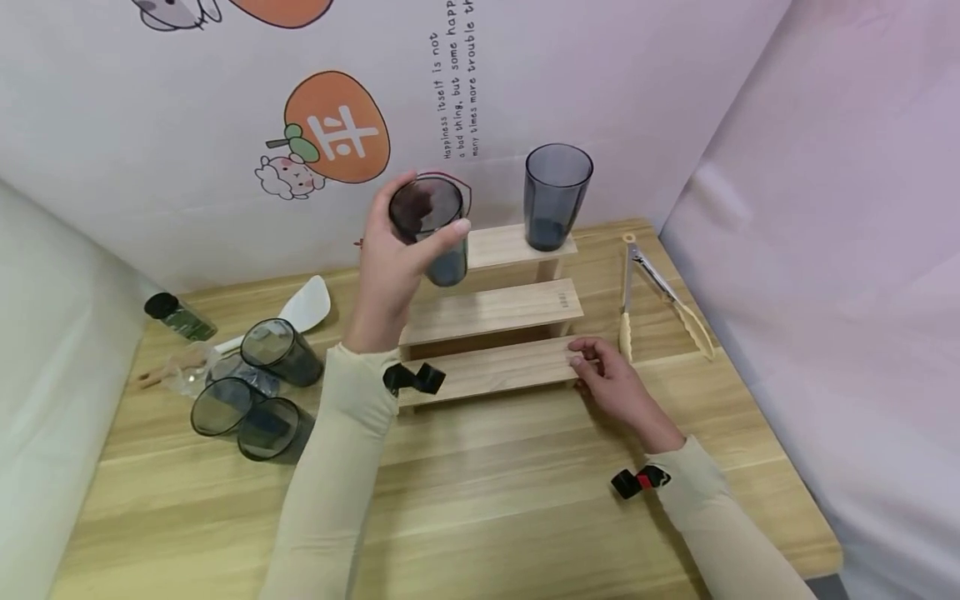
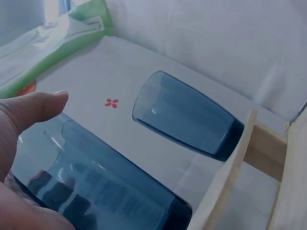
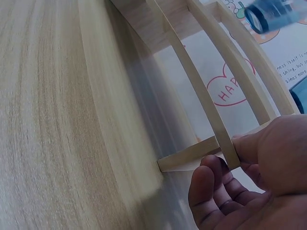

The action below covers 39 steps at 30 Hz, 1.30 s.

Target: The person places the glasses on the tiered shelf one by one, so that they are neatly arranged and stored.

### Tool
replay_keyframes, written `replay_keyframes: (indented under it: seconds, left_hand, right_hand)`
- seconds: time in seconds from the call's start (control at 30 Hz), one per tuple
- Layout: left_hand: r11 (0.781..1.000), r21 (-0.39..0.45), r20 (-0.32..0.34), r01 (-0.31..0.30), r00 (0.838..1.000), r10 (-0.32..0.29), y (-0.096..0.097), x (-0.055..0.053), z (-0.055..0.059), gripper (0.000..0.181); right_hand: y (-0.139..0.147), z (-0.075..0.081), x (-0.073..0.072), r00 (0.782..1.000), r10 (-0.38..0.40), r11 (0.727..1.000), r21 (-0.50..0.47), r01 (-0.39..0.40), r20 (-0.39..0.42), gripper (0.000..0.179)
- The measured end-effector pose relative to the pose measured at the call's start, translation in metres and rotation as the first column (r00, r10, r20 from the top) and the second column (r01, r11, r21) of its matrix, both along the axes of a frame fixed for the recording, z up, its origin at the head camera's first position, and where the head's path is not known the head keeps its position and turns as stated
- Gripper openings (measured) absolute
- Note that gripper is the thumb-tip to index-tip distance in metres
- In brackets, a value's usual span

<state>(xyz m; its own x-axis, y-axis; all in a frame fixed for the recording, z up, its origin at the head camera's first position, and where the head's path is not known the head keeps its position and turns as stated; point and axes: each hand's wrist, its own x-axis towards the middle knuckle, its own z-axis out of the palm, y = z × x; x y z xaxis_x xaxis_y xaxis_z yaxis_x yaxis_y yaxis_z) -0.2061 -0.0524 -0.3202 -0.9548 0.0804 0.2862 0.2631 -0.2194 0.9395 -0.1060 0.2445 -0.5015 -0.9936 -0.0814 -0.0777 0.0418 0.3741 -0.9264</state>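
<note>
tinted cup [image 1: 429, 213] gripped near its rim by left hand [image 1: 388, 265]; bottom shelf [image 1: 491, 368] pinched by right hand [image 1: 617, 387]. cup should be lowered upright, with shelf steadied.

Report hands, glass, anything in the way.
Left hand holding glass, contact with rack unclear. Right hand gripping rack's bottom tier. Second glass on top tier, right end.

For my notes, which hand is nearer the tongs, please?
Right: the right hand holds the lowest shelf, close to the tongs; the left hand grips a glass, farther left.
</note>
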Motion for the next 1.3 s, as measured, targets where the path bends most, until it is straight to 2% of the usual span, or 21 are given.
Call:
replay_keyframes:
  seconds: [0.1,0.2,0.23,0.43,0.47,0.6,0.93,1.07,1.2,1.3]
  left_hand:
    - [1.0,-0.018,0.014,-0.01,1.0,0.01,0.007,-0.014,0.003,0.079]
    - [0.999,-0.029,0.02,-0.014,1.0,0.014,0.012,-0.023,0.005,0.079]
    - [0.999,-0.038,0.023,-0.018,1.0,0.019,0.014,-0.025,0.005,0.079]
    - [0.997,-0.071,0.046,-0.012,0.999,0.015,0.023,-0.034,0.005,0.081]
    - [0.998,-0.069,0.054,-0.006,0.999,0.01,0.024,-0.035,0.005,0.082]
    - [0.997,-0.071,0.072,0.009,0.997,-0.004,0.029,-0.039,0.004,0.081]
    - [0.995,-0.09,0.07,0.034,0.997,-0.028,0.035,-0.046,-0.003,0.082]
    - [0.996,-0.077,0.067,0.05,0.997,-0.045,0.038,-0.047,-0.006,0.087]
    - [0.995,-0.093,0.059,0.035,0.998,-0.029,0.035,-0.043,-0.01,0.1]
    - [0.993,-0.121,0.023,-0.005,1.0,0.008,0.029,-0.035,-0.012,0.102]
  right_hand:
    - [-0.002,-0.001,0.0,1.0,0.005,1.0,-0.004,-0.005,0.002,0.028]
    - [-0.004,-0.001,0.001,1.0,0.003,1.0,-0.014,-0.003,0.01,0.029]
    - [-0.006,0.004,0.002,1.0,0.004,1.0,-0.015,-0.004,0.015,0.029]
    - [-0.009,0.008,0.002,1.0,0.0,1.0,-0.031,0.001,0.024,0.029]
    - [-0.007,0.004,0.0,1.0,-0.004,0.999,-0.032,0.004,0.02,0.029]
    - [-0.006,0.001,0.0,1.0,-0.011,0.999,-0.035,0.011,0.009,0.028]
    - [-0.003,-0.002,-0.003,1.0,-0.004,1.0,-0.023,0.004,0.015,0.028]
    - [-0.002,-0.001,-0.001,1.0,-0.022,1.0,-0.016,0.023,0.011,0.028]
    - [0.0,-0.001,0.0,0.999,-0.028,0.999,-0.016,0.028,0.017,0.027]
    - [0.001,-0.001,0.001,0.999,-0.026,0.999,-0.02,0.027,0.023,0.026]
